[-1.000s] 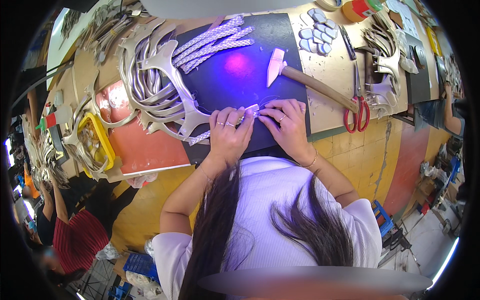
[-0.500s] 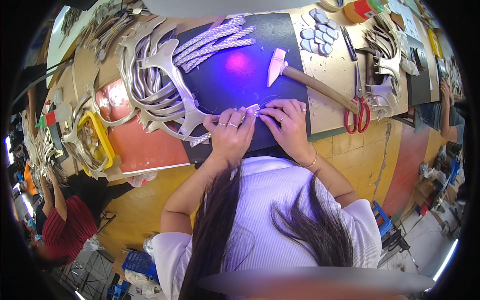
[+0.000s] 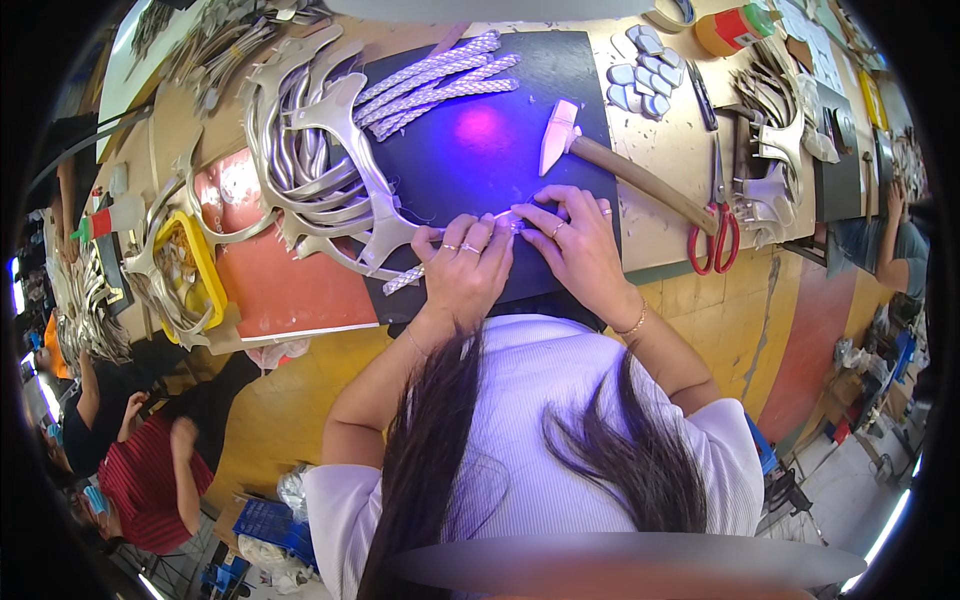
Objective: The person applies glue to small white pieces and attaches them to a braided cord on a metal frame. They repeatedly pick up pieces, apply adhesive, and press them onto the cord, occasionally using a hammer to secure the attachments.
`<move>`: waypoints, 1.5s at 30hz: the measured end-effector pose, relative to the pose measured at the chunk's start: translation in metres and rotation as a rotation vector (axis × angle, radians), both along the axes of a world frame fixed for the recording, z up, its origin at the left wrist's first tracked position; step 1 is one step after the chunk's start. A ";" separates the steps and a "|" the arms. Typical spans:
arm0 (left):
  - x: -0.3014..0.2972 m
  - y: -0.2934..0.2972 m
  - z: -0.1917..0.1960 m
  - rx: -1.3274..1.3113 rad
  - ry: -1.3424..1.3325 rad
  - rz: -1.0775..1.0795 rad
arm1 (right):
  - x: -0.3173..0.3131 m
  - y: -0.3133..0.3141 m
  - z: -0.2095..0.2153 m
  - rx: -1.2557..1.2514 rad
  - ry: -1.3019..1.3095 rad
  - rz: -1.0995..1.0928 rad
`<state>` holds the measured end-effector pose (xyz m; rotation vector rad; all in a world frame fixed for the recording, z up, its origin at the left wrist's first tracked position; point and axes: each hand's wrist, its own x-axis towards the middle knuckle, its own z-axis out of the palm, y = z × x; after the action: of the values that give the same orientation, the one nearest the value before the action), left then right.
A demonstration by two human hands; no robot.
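Observation:
A pale braided strap (image 3: 404, 281) runs beneath the fingers of my left hand (image 3: 466, 265), its near end sticking out on the left. That hand is closed on it. My right hand (image 3: 585, 245) pinches at the strap's other end, where the fingertips of both hands nearly meet; the small details there are washed out by bright purple light. Both hands are over the near part of a black board (image 3: 560, 70). Farther off on the board lies a bundle of similar braided straps (image 3: 432, 95). A hammer (image 3: 640, 185) with a wooden handle rests right of my right hand.
Shiny metallic straps (image 3: 350, 130) are piled at the left, near a yellow tray (image 3: 207, 275). On the right lie red-handled scissors (image 3: 716, 245), a dark slim tool (image 3: 703, 98) and several grey pads (image 3: 642, 80). An orange bottle (image 3: 728, 33) stands behind. A person in red (image 3: 155, 480) is at lower left.
My right hand has shifted slightly, its fingers curling closer round the strap's end. My left hand stays almost in place. The person in red at the left has turned and moved their arms.

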<state>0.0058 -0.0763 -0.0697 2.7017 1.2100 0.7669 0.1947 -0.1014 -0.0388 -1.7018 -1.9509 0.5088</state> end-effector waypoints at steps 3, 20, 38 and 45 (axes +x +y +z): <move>0.001 0.000 0.000 0.008 0.007 0.004 | 0.001 0.001 0.000 0.002 -0.002 0.006; 0.010 -0.002 0.013 -0.117 0.040 0.101 | 0.002 0.003 0.002 -0.010 0.011 0.030; 0.014 0.001 0.023 -0.127 0.142 0.089 | 0.112 0.163 0.034 0.133 -0.179 -0.245; 0.012 0.004 0.023 -0.105 0.156 0.045 | 0.155 0.147 0.008 -0.080 -0.301 -0.140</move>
<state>0.0176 -0.0726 -0.0471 2.6988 1.3072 0.4890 0.3496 0.0459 -0.0307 -2.0482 -2.0147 0.2967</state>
